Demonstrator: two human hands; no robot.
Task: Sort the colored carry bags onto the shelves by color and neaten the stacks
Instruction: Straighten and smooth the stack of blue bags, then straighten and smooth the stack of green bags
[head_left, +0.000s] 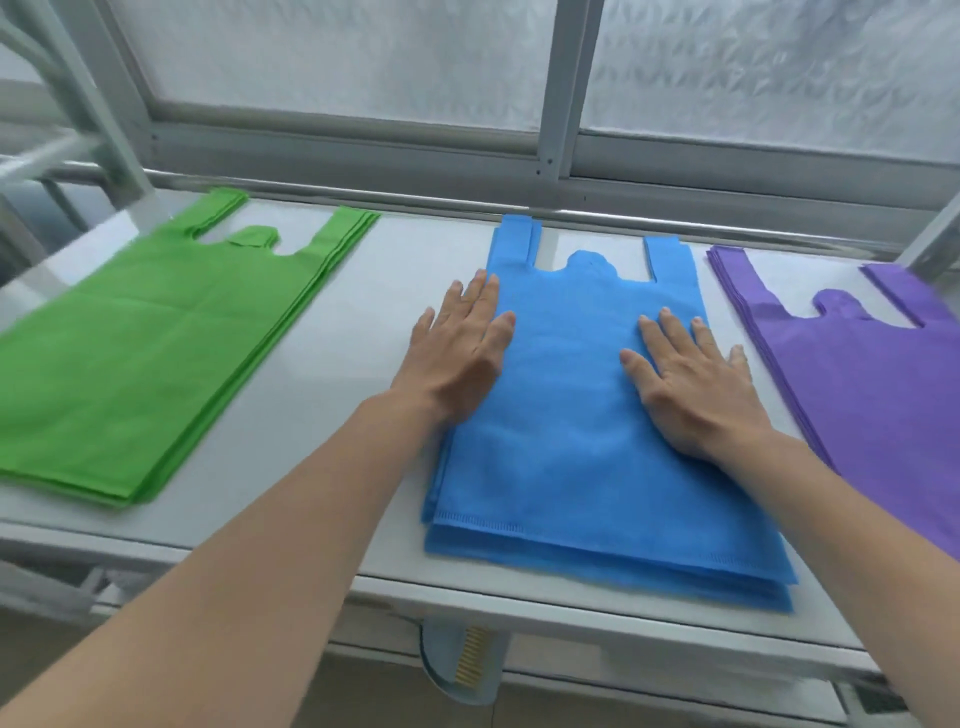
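Shelf (363, 312) bearing green stack (145, 353), blue stack (571, 441), purple stack (872, 395), left hand (457, 348) and right hand (696, 379) flat, grip open, pressing blue

In the middle of the frame a stack of blue bags (582, 441) lies flat on the pale shelf (332, 332), handles toward the window frame (561, 93) at the top, and its lower edge reaches over the front edge of the shelf. The left hand (457, 348) lies flat with straight fingers on the left border of this stack, partly on the shelf, and the right hand (691, 379) presses flat on its right part. A stack of green bags (145, 358) lies at the left of the frame and a stack of purple bags (872, 384) at the right, both apart from the blue one.
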